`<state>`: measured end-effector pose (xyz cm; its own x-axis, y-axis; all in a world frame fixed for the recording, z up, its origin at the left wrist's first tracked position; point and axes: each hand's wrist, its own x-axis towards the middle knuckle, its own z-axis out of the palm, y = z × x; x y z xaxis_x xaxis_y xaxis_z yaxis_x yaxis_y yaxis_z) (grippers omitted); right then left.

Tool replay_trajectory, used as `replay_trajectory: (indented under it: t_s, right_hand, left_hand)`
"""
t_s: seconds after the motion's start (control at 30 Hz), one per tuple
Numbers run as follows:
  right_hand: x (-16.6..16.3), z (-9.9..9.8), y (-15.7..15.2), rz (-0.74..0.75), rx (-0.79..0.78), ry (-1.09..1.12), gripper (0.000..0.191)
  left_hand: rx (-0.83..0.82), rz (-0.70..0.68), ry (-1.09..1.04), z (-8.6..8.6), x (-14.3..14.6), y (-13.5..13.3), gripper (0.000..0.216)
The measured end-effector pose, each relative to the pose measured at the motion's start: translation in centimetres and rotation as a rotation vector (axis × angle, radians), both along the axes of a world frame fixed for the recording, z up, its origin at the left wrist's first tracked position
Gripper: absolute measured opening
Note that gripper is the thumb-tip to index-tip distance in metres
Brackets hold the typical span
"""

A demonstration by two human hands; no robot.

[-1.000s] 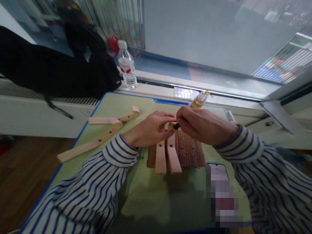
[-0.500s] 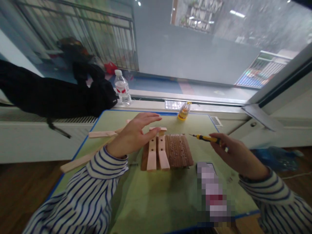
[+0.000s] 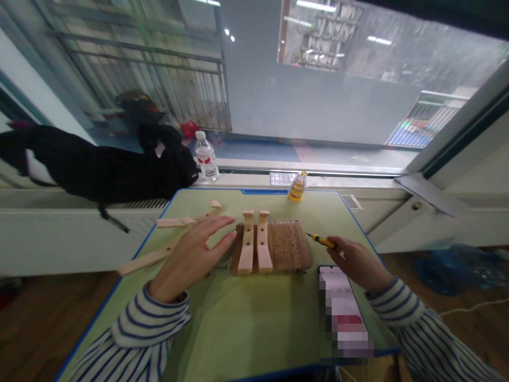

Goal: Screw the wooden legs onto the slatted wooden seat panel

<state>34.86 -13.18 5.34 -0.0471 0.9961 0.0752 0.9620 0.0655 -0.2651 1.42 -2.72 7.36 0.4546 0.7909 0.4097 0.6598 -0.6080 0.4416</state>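
Note:
My right hand (image 3: 353, 260) is closed around a yellow and black screwdriver (image 3: 324, 242), its thin tip pointing left toward a brown ribbed panel (image 3: 289, 246). Small bits are scattered over the panel's right half. On its left half lie two pale wooden pieces, the left one (image 3: 247, 244) and the right one (image 3: 263, 243), side by side, each with two dark holes. My left hand (image 3: 193, 254) hovers just left of the panel, thumb and fingers apart, holding nothing. Beneath and behind it are more pale wooden pieces (image 3: 145, 260) at the table's left, partly hidden by the hand.
A phone (image 3: 344, 313), partly blurred out, lies right of the panel on the green table (image 3: 238, 329). A small yellow-capped bottle (image 3: 297, 187) stands at the far edge. On the sill are a water bottle (image 3: 207, 159) and a black bag (image 3: 131, 170).
My left hand has drawn back left and down, away from the two wooden pieces, uncovering their far ends. My right hand with the screwdriver has shifted left and slightly lower. The view has tilted up.

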Motion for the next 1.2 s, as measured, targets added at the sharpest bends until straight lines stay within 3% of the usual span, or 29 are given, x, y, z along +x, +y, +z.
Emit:
replay_trajectory:
  t_s: [0.17, 0.3, 0.87, 1.03, 1.2]
  right_hand:
    - [0.9, -2.6, 0.8, -0.04, -0.049, -0.05, 0.023]
    - [1.1, -3.3, 1.5, -0.064, -0.074, -0.115, 0.021]
    - [1.3, -3.2, 0.9, -0.022, -0.054, -0.238, 0.022]
    - [1.4, -2.4, -0.3, -0.007, 0.012, -0.228, 0.036]
    - [-0.1, -1.1, -2.9, 0.033, 0.152, -0.242, 0.035]
  left_hand:
    - [-0.067, 0.069, 0.045, -2.0, -1.0, -1.4, 0.041]
    - [-0.114, 0.088, 0.092, -3.3, -1.3, -2.1, 0.041]
    - [-0.191, 0.157, 0.012, -5.3, -4.0, -3.1, 0.043]
    - [-0.186, 0.257, -0.022, -5.6, -6.2, -3.7, 0.04]
    - [-0.208, 0.335, -0.002, -5.9, -8.6, -4.0, 0.039]
